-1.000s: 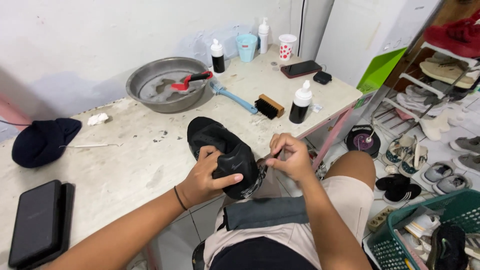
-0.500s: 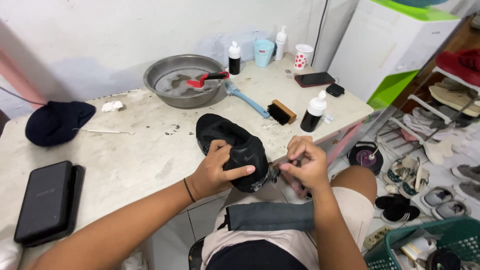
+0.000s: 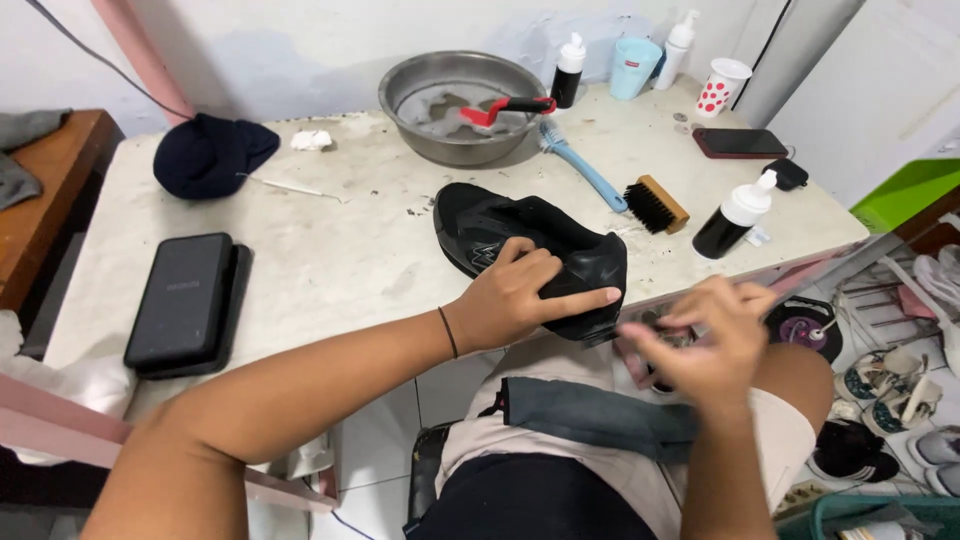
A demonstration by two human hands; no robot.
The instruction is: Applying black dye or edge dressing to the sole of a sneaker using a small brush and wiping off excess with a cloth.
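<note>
1. Nearest the camera, the right hand (image 3: 705, 340) hangs just off the table edge above the lap, fingers curled in loosely; it is motion-blurred, so I cannot tell whether it pinches anything, though something small and dark shows behind the fingers
2. A grey cloth (image 3: 600, 420) lies across the lap beneath that hand
3. The left hand (image 3: 520, 295) lies spread over the heel end of the black sneaker (image 3: 520, 235), fingers stretched flat along its side and thumb on top, pressing rather than gripping
4. The black sneaker rests on the white table (image 3: 340, 250) at its near edge, heel overhanging toward the lap, toe pointing away to the left
5. My reading of the step: the shoe is being steadied for cleaning or for work at its heel, while the right hand readies itself close by
6. The next move, as I judge it, calls for a firm hold from the left hand so the overhanging shoe does not tip off the edge, and a careful approach by the right hand to the heel
7. Farther back lie a wooden brush (image 3: 655, 203), a blue brush (image 3: 585, 170), a black pump bottle (image 3: 735, 220) and a metal basin (image 3: 460, 105) holding a red brush (image 3: 505, 107)
8. Against the earlier frame, the right hand has come away from the heel, where it was touching the shoe, and now sits lower and apart; the left hand has stayed on the shoe with fingers more stretched out
</note>
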